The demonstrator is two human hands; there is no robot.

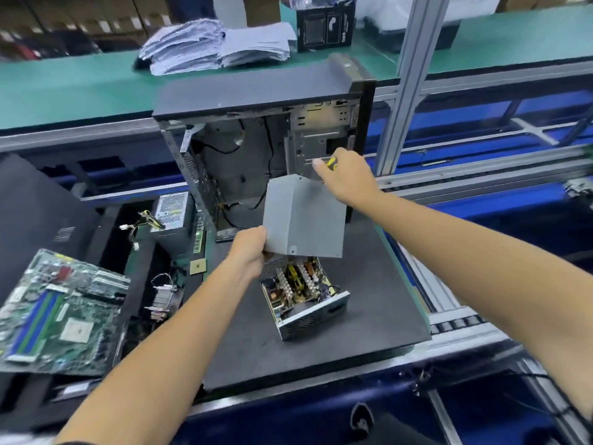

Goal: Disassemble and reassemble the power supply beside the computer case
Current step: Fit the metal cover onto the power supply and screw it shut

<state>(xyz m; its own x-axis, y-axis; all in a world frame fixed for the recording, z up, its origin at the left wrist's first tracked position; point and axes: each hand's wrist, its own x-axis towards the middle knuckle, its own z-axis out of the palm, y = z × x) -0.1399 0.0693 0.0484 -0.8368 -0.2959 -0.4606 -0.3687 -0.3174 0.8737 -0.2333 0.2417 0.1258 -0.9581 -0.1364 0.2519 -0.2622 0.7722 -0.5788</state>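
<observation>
Power supply [305,297]: lies open on the dark mat [369,316] of the counter, circuit parts bared, no legible label.
Left hand [248,252]: fingers grip the lower left corner of the grey metal cover [305,216], held lifted just above the supply.
Right hand [348,178]: fingers closed round a yellow-and-black screwdriver [331,162], beside the cover's far corner.
Computer case [263,149]: stands open behind.
Black box [325,25]: far off, print too blurred to read.

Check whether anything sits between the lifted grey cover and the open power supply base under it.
Nothing visible does. The grey cover, held in the left hand with the right hand at its far corner, hangs tilted directly above the open base on the black mat. The gap between them shows only the base's own components.
</observation>
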